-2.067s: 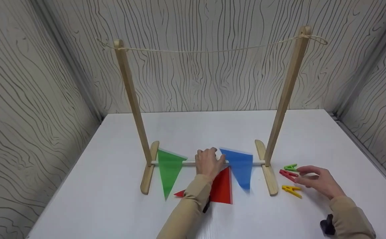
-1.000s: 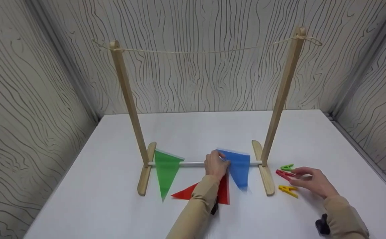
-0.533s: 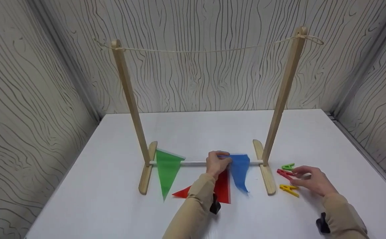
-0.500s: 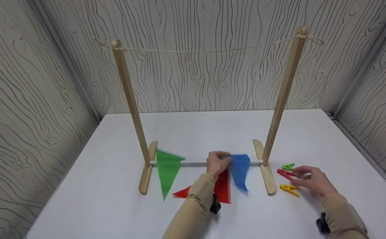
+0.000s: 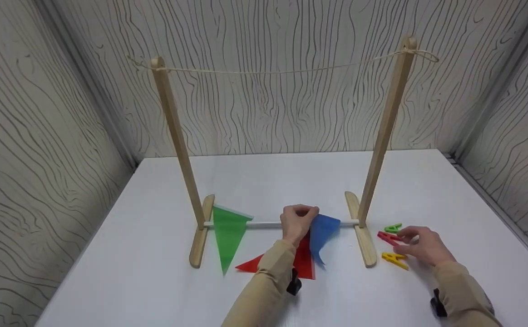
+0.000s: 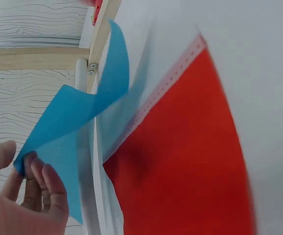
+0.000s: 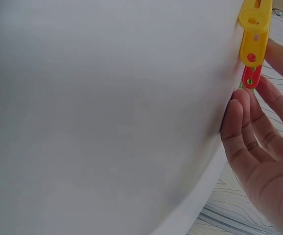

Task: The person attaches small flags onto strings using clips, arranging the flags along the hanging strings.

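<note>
A blue triangular pennant (image 5: 322, 231) is pinched at its top left corner by my left hand (image 5: 296, 222), its lower tip curling. In the left wrist view the blue pennant (image 6: 73, 110) is raised over the white crossbar (image 6: 85, 171). Beneath my left forearm a red pennant (image 5: 304, 261) lies on the table. My right hand (image 5: 425, 245) has thumb and forefinger round the handle ends of a red clothespin (image 5: 387, 237). A green clothespin (image 5: 392, 228) lies just behind it, a yellow clothespin (image 5: 393, 260) in front. In the right wrist view the yellow clothespin (image 7: 255, 34) partly hides the red one.
A wooden stand has a left post (image 5: 175, 136) and a right post (image 5: 386, 136), with a string (image 5: 254, 72) tied between their tops. A green pennant (image 5: 228, 231) lies over the crossbar's left end. Patterned walls enclose the white table (image 5: 254, 186).
My left hand moved right to the blue pennant, pinched its corner and lifted it, so the cloth now bends and folds. My right hand has closed in slightly on the red clothespin.
</note>
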Available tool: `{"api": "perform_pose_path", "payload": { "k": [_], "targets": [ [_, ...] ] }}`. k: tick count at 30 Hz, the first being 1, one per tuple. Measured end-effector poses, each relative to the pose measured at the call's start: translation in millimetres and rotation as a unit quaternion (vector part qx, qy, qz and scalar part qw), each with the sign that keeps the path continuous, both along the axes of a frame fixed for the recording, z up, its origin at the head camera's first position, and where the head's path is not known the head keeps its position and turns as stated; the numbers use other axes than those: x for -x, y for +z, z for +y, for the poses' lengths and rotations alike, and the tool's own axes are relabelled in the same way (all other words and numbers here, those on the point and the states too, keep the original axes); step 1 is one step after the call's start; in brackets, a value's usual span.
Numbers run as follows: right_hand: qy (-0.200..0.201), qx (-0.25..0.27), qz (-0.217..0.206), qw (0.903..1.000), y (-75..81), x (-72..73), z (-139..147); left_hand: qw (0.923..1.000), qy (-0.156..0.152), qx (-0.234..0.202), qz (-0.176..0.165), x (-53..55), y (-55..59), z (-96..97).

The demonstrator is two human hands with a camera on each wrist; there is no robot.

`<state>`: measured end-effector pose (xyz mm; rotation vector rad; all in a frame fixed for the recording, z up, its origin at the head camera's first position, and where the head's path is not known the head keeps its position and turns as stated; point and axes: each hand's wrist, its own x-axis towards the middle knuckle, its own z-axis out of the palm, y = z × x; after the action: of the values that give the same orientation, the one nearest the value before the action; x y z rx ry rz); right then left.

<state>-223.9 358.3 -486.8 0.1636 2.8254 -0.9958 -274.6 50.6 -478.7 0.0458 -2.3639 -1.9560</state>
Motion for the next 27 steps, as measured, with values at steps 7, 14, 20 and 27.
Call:
{"api": "perform_pose_path", "payload": {
  "k": [7, 14, 20, 27],
  "targets": [
    [-0.005, -0.008, -0.003, 0.9999, 0.6, 1.6, -3.8, 0.9986, 0.041, -0.031, 0.004, 1.3, 3.0, 1.0],
    [-0.006, -0.006, 0.002, 1.0, 0.8, 0.8, -3.2, 0.9974, 0.04, -0.059, -0.006, 1.7, 3.3, 1.7],
    [0.005, -0.008, 0.015, 0.9999, 0.1, 0.1, -0.6, 0.9947, 0.056, -0.085, -0.011, 3.4, 4.4, 1.6],
    [0.02, 0.003, 0.039, 0.999, -0.4, 1.5, 1.2, 0.9907, 0.099, -0.09, 0.026, 6.8, 7.8, 1.8]
  ]
}}
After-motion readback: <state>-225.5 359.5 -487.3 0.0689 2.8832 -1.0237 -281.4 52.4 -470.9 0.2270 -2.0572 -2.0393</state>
